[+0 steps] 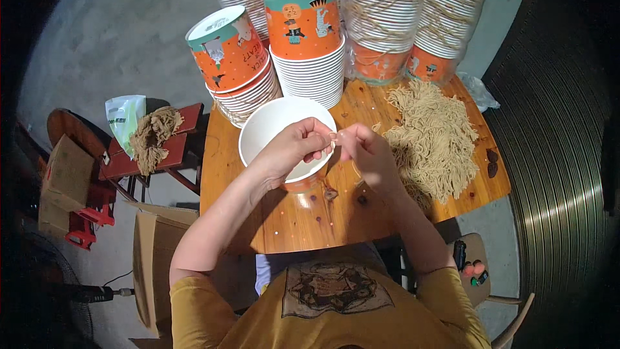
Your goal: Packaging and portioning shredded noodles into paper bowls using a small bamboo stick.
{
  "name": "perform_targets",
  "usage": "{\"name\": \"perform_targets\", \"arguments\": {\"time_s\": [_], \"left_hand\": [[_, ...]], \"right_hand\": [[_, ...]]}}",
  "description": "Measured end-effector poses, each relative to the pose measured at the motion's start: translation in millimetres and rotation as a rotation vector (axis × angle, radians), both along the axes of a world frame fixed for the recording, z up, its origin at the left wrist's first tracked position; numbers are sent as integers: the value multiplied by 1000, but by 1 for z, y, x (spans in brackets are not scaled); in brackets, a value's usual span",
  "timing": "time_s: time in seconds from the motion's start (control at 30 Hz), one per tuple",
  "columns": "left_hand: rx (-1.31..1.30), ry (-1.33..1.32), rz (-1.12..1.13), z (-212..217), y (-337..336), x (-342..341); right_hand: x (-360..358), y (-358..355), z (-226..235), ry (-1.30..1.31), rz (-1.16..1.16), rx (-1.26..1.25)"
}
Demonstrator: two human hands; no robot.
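An orange paper bucket with a white inside (266,128) stands mouth up on the table in front of me. My left hand (298,147) reaches over its mouth, thumb and fingertips pinched at the right side of the rim. There my right hand (369,156) meets it, fingers closed too. A short bit of tan cord (333,143) shows between the fingertips of both hands; most of it is hidden by the fingers. To the right of my right hand lies a large loose heap of tan cords (429,142).
Upside-down stacks of orange paper buckets (303,29) stand behind the bucket. Taller plastic-wrapped stacks (381,10) rise at the back of the wooden table (284,232). On the left, a red bench (123,171) holds more cords (155,132); a cardboard box (155,252) stands nearer.
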State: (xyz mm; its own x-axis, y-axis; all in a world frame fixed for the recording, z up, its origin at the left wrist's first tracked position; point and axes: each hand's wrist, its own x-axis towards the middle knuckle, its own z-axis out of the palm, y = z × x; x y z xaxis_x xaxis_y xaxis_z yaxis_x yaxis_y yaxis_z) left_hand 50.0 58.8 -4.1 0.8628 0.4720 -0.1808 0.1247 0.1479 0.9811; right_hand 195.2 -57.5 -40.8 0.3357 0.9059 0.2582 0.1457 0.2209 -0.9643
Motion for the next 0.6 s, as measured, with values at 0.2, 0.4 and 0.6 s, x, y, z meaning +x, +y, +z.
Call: {"name": "perform_targets", "arguments": {"time_s": [0.2,0.4,0.6], "left_hand": [[42,-61,12,1,-3,4],[113,-11,27,10,-2,4],[160,-4,36,6,-3,8]], "right_hand": [[5,5,-8,112,65,-24],[8,0,0,-3,72,-38],[17,3,12,50,219,-102]]}}
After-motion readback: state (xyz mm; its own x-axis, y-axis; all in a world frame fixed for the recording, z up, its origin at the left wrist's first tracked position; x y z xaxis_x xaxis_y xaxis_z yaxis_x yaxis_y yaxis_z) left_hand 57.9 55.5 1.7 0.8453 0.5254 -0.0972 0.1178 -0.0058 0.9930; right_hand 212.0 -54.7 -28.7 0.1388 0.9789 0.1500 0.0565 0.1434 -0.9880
